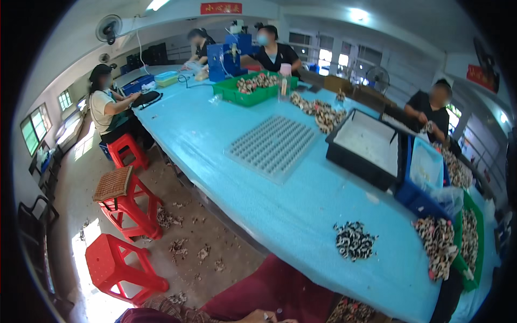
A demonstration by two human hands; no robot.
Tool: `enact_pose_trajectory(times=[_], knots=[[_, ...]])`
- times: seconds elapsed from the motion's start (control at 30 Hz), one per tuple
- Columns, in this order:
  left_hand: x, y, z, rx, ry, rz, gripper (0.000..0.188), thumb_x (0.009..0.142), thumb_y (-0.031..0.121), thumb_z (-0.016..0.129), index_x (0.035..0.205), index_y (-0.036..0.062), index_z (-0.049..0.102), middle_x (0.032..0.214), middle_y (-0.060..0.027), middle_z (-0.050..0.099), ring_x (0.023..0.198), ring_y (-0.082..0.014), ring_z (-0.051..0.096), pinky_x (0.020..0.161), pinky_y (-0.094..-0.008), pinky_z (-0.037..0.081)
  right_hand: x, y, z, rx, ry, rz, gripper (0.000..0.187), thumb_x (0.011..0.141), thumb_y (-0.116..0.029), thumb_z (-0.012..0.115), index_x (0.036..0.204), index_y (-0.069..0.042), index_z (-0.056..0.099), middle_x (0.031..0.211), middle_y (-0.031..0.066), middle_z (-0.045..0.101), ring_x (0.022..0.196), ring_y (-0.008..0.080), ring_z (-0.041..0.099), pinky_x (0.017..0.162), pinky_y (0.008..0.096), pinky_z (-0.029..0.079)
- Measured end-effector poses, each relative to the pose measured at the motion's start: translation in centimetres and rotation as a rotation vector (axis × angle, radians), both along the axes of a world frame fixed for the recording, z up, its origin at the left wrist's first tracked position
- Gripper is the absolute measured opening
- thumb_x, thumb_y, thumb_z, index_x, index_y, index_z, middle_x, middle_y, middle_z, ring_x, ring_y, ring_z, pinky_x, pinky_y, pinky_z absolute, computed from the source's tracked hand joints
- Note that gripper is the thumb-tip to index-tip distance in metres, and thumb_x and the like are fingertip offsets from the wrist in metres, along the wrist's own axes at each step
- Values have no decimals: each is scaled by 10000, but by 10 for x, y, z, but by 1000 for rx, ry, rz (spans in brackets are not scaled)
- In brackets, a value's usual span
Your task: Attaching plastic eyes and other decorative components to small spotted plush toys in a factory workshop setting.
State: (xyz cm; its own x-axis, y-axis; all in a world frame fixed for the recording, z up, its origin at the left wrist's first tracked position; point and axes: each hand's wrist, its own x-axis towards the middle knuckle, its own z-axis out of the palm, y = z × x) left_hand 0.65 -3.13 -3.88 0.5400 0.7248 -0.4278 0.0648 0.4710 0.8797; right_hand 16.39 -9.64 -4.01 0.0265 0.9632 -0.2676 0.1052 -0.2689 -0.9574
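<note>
At the bottom edge, over my dark red trousers [258, 290], only part of my left hand [257, 316] shows; its plaid sleeve [175, 308] comes in from the lower left. The frame's edge cuts off the fingers, and a small dark spot beside them is too small to name. I see no clear part of my right hand. On the blue table [231, 188], up and to the right of the hand, lies a small pile of black-and-white pieces [355, 240]. Farther back rests a clear plastic tray [274, 145] with rows of cups.
Right of it stand a black tray [339, 153], a blue crate [417, 200] and heaped pale-and-dark pieces [435, 245]. A green tray [231, 96] and a blue machine [218, 62] are farther back. Several people sit around the table. Red stools [116, 264] line the left side.
</note>
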Motion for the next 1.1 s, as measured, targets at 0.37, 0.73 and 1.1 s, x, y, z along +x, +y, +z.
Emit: enact_pose_trajectory(times=[0.37,0.73,1.1], knots=[[-19,19,-34,95,-44,18,281,788,329,729,845,79,616,703,-4,593,652,-107,529,591,-299,459,1,42,-34,112,158,182,185,811,-69,684,943,-44,557,805,11,538,775,121,537,724,263,446],[-24,32,-10,354,83,-196,358,700,313,773,945,79,656,764,-24,615,713,-106,563,642,-324,476,7,40,-23,-270,557,200,259,804,-97,704,1022,-30,579,930,58,622,829,127,605,711,270,498],[-11,36,25,-47,-172,387,480,759,15,711,1176,81,482,1060,-24,558,1002,-133,534,862,-280,474,-7,61,31,-86,882,-114,493,691,13,632,1159,1,477,1128,84,530,1044,174,548,942,292,431]])
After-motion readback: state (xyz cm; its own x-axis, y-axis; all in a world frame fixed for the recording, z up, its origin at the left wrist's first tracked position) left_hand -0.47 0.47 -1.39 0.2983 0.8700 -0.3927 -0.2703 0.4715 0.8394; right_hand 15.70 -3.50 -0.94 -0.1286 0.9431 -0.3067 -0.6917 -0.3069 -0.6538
